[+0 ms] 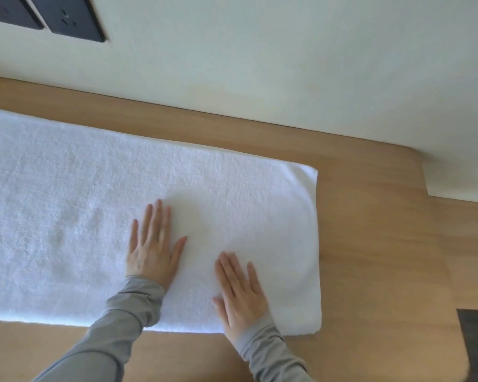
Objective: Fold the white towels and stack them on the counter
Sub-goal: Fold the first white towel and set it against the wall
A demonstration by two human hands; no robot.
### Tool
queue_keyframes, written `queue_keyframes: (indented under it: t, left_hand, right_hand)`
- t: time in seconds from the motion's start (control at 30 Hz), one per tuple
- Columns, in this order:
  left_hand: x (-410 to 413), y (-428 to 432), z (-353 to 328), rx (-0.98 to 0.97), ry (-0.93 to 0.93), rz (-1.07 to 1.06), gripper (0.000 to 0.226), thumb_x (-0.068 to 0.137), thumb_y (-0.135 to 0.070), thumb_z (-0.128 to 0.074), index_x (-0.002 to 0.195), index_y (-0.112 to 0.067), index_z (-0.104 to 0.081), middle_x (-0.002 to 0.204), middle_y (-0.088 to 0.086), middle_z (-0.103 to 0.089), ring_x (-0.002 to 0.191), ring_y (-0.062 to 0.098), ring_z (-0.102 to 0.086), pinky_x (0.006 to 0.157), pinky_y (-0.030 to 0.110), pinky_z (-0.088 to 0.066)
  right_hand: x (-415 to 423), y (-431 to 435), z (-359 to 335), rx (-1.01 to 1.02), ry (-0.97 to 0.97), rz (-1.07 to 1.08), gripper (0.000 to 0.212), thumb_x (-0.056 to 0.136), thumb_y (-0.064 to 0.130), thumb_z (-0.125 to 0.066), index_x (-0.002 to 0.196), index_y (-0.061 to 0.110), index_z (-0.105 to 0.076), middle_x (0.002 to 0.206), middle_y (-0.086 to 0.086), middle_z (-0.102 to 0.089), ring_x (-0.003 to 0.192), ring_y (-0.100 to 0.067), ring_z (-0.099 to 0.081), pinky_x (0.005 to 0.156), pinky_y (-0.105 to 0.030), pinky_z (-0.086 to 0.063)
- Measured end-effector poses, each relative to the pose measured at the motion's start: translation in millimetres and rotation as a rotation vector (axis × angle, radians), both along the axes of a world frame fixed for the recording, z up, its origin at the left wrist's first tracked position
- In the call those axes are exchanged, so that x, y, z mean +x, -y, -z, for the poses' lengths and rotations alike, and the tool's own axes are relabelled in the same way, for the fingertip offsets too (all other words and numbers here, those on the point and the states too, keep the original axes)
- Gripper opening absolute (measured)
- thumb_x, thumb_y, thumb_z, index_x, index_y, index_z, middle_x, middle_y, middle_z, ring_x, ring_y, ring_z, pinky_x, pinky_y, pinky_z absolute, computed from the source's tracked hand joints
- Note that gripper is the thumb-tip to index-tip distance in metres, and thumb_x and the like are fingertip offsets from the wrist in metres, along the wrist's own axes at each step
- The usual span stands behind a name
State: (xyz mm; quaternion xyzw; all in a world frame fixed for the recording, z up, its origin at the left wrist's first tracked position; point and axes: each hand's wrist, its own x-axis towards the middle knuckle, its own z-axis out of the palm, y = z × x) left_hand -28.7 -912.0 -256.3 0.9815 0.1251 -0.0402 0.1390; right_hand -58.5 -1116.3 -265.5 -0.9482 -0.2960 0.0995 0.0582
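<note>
Towel (66, 216) beneath left hand (152, 255), right hand (242, 293) (flat)

Bright, soft, even light; faint shadows, slight softness, wide-angle bending at edges.

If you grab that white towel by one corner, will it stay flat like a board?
Probably not. The white towel looks soft and fluffy, so it would likely droop. Its end shows folded layers, which may fall open. On the smooth counter it might slide.

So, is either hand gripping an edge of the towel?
No, the left hand and the right hand both lie flat, fingers straight, on the towel.
</note>
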Motion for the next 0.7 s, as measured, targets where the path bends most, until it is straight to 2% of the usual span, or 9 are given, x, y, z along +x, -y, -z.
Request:
queue_keyframes:
  t: [0.1,0.23,0.33,0.43,0.57,0.63,0.7]
  left_hand:
    - [4,23,2,-0.008,-0.004,0.041,0.075,0.09,-0.059,0.0,0.148,-0.013,-0.007,0.157,0.006,-0.011,0.145,0.023,-0.007,0.118,0.044,-0.009]
    - [4,26,8,0.007,-0.013,0.066,0.077,0.09,-0.06,0.001,0.148,-0.011,-0.01,0.157,0.008,-0.013,0.144,0.025,-0.01,0.118,0.046,-0.01]
    - [5,28,9,0.036,-0.025,0.065,0.075,0.092,-0.058,-0.003,0.148,-0.01,-0.015,0.156,0.009,-0.018,0.144,0.026,-0.014,0.117,0.047,-0.012]
    - [4,28,13,0.046,-0.03,0.061,0.073,0.093,-0.056,-0.008,0.148,-0.009,-0.019,0.155,0.009,-0.02,0.143,0.025,-0.016,0.117,0.047,-0.014]
    - [5,27,17,0.055,-0.023,0.059,0.072,0.093,-0.055,-0.01,0.148,-0.009,-0.02,0.155,0.009,-0.021,0.143,0.022,-0.017,0.118,0.043,-0.009]
    - [5,26,18,0.062,-0.02,0.056,0.07,0.093,-0.054,-0.013,0.148,-0.011,-0.019,0.155,0.007,-0.021,0.143,0.021,-0.016,0.118,0.041,-0.007]
    - [5,25,21,0.067,-0.022,0.053,0.07,0.093,-0.054,-0.014,0.149,-0.013,-0.018,0.156,0.005,-0.019,0.144,0.019,-0.014,0.118,0.041,-0.006]
  right_hand:
    - [-8,53,4,-0.086,-0.026,0.138,0.064,0.092,0.043,-0.03,0.147,0.01,-0.023,0.155,-0.004,-0.02,0.144,-0.019,-0.015,0.11,-0.045,-0.017]
    - [7,113,-6,-0.096,-0.065,0.387,0.068,0.096,0.05,-0.009,0.144,0.003,-0.021,0.153,-0.014,-0.023,0.144,-0.018,0.0,0.114,-0.037,-0.003]
    - [41,109,-20,0.052,-0.011,0.456,0.072,0.096,0.05,-0.006,0.14,-0.005,-0.023,0.149,-0.02,-0.024,0.141,-0.027,-0.014,0.115,-0.035,-0.003]
    - [85,66,-24,0.198,0.023,0.226,0.067,0.097,0.044,-0.02,0.142,-0.006,-0.02,0.152,-0.019,-0.017,0.142,-0.029,-0.01,0.117,-0.039,-0.004]
    - [138,11,-5,0.077,0.001,-0.279,0.063,0.096,0.038,-0.031,0.147,0.005,-0.017,0.156,-0.01,-0.014,0.145,-0.025,-0.004,0.117,-0.044,-0.001]
    - [170,19,6,0.023,-0.039,-0.327,0.064,0.096,0.037,-0.037,0.148,0.007,-0.014,0.157,-0.008,-0.011,0.143,-0.022,0.003,0.115,-0.044,0.006]
    - [203,47,12,0.01,-0.021,-0.199,0.062,0.097,0.033,-0.04,0.148,0.008,-0.014,0.157,-0.007,-0.01,0.143,-0.023,0.003,0.117,-0.047,0.003]
